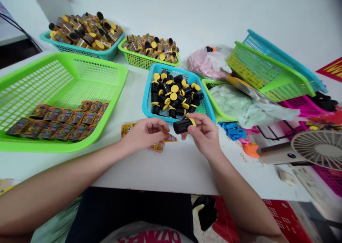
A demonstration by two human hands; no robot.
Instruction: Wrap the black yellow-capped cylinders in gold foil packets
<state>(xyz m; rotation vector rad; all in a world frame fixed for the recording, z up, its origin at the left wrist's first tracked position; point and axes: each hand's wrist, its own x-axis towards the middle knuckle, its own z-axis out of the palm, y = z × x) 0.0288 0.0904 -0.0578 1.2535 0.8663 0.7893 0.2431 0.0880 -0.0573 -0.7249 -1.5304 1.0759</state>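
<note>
My right hand is closed around a black cylinder with a yellow cap, which lies tilted in the fingers. Just left of it, my left hand pinches a small printed label in orange and purple. More printed labels lie on the white table beneath and beside my left hand. Directly beyond both hands stands a blue basket holding many black cylinders with yellow caps. Inside the large green basket on the left, wrapped cylinders lie in rows.
Two baskets heaped with wrapped cylinders, one blue and one green, stand at the back. Stacked baskets, plastic bags, blue scraps and a fan occupy the right side.
</note>
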